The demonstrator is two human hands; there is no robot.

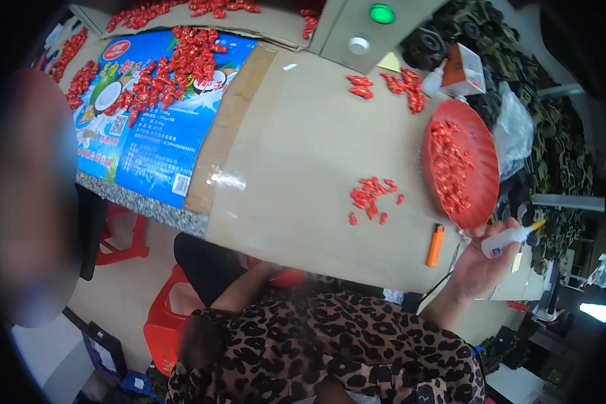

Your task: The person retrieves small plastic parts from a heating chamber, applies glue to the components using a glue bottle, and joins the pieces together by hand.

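My right hand (pixel 481 266) is at the right of the table, closed around a small white glue bottle (pixel 503 242) with a yellow tip that points up and right. Its fingers are at the near end of a red scalloped oval basket (pixel 485 145), which holds many small red pieces (pixel 451 161). My left hand (pixel 266 268) is low at the table's front edge, beside something red (pixel 289 277); its fingers are hidden. Between the hands, an orange lighter (pixel 435 246) lies on the table left of the basket, and a loose cluster of red pieces (pixel 367 195) lies farther left.
A blue printed cardboard sheet (pixel 158 155) at the left carries a heap of red pieces (pixel 175 74). A grey machine housing (pixel 357 27) with a green button stands at the back. Near the basket are a small box (pixel 466 71), another glue bottle (pixel 434 79) and a clear plastic bag (pixel 515 128).
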